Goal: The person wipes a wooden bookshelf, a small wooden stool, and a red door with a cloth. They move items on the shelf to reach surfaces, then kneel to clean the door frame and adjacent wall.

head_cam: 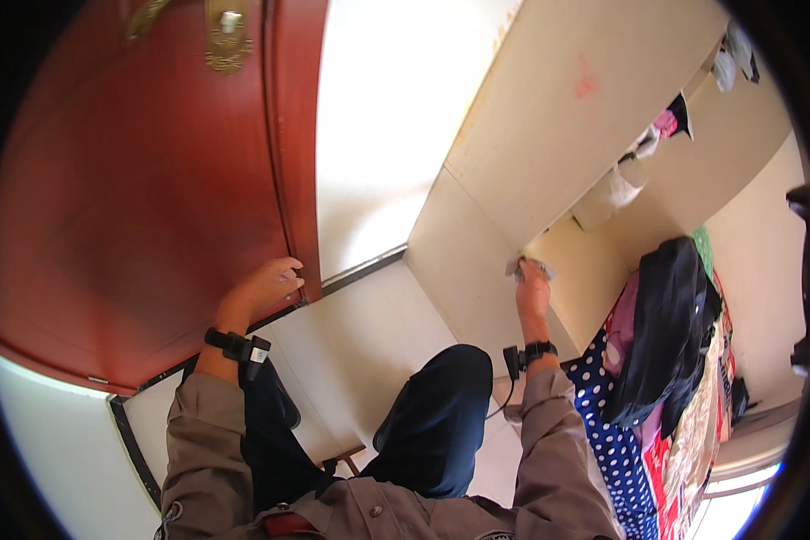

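Observation:
My left hand (pixel 263 287) is in front of the reddish-brown door (pixel 142 202), beside its lower edge near the frame. Its fingers are curled and slightly apart, with nothing visible in them. My right hand (pixel 533 297) grips a small crumpled grey cloth (pixel 543 270) against the front edge of a pale cabinet's side panel (pixel 472 236). The hand hides part of the cloth, so its full shape cannot be told. Both wrists carry black straps with small devices.
To the right, dark clothing (pixel 661 331) lies heaped over a blue polka-dot fabric (pixel 594 385). Plastic bags (pixel 624 189) sit on the cabinet's shelf. My bent knees (pixel 439 412) are above pale floor tiles (pixel 351 337). A dark baseboard (pixel 364 266) runs below the white wall.

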`<state>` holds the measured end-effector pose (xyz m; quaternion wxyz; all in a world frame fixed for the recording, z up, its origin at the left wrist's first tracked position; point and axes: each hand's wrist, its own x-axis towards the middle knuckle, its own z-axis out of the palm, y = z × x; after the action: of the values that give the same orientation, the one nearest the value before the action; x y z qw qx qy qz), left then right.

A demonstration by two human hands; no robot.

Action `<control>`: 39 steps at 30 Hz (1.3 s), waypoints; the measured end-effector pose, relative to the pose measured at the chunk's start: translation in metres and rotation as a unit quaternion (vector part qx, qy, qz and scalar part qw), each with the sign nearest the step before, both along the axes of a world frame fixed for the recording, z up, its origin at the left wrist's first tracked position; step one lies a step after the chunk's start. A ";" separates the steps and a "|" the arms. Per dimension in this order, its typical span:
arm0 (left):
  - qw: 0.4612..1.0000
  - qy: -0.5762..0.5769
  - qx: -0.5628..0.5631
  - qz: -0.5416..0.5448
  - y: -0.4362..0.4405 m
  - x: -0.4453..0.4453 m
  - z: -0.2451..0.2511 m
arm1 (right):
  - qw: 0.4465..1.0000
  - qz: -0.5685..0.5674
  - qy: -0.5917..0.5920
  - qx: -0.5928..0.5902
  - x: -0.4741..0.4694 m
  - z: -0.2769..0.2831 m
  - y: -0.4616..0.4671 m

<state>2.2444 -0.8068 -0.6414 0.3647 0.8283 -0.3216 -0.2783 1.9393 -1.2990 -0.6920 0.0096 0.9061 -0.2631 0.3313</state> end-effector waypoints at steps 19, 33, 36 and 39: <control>0.986 -0.121 -0.102 0.051 0.084 -0.004 0.029 | 0.883 0.279 -0.055 0.374 0.132 0.198 0.195; 0.948 0.082 -0.294 0.088 0.082 -0.026 0.048 | 0.718 0.441 -0.074 0.533 0.207 0.137 0.309; 0.929 0.089 -0.350 0.076 0.078 -0.048 0.060 | 0.624 0.495 0.029 0.604 0.201 0.110 0.346; 0.934 0.052 -0.345 0.073 0.082 -0.067 0.073 | 0.581 0.494 0.077 0.642 0.195 0.099 0.364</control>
<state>2.1772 -0.7247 -0.5687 0.6638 0.6571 -0.3166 -0.1657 2.1341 -0.9351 -0.5929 -0.7198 0.6880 0.0826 -0.0419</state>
